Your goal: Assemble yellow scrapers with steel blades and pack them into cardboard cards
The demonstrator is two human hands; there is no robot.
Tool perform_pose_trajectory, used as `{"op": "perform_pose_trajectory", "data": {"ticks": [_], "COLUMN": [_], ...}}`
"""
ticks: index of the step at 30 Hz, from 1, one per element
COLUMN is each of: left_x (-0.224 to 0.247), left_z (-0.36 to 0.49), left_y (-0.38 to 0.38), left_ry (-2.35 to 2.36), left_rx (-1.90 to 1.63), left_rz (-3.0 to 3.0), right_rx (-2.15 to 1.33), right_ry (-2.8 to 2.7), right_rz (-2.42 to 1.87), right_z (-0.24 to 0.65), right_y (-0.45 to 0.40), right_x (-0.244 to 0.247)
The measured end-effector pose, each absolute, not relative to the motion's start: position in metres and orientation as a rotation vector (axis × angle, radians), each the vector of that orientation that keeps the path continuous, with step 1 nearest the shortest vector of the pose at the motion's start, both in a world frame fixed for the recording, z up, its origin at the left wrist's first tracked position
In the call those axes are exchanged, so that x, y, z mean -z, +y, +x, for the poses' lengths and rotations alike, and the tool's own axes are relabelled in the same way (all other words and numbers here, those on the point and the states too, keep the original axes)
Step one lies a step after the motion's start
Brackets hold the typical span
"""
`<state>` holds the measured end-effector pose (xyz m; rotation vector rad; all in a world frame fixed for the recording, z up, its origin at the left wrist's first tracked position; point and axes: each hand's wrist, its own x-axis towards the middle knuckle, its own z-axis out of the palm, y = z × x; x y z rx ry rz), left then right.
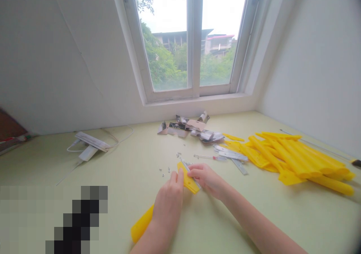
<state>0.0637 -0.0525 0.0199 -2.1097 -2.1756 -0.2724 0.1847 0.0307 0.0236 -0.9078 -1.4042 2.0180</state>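
Observation:
My left hand [170, 195] is closed round a yellow plastic scraper [189, 181] over the middle of the table. Its flat head with a hole shows between my two hands, and its round handle [142, 224] comes out beneath my left wrist. In the fingers of my right hand [207, 178] is a thin grey metal strip [195, 179], lying along the right edge of the yellow head. Whether the strip sits inside the head or only against it, I cannot tell. Small nuts and screws [180, 156] lie scattered just beyond the head.
A screwdriver [208, 157] and flat metal strips [235, 155] lie past my right hand. Yellow scraper handles [299, 156] are piled at the right. Torn packaging [194, 128] lies below the window. A white power strip [91, 141] with cables stands at the left.

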Motion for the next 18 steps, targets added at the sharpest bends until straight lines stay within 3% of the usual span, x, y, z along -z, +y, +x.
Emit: {"op": "perform_pose_trajectory", "data": {"ticks": [14,18], "left_x": [-0.013,-0.02], "left_z": [0.058,0.051], "left_y": [-0.051,-0.051], "left_ry": [-2.047,-2.136], "left_rx": [0.31,0.397], "left_rz": [-1.996,-1.929], "right_rx": [-2.104,-1.886], "right_ry": [-1.363,-1.474], "right_rz": [-0.854,-0.949], "right_z": [0.184,0.182], "right_y": [0.03,0.038], "right_x": [-0.026,-0.024]}}
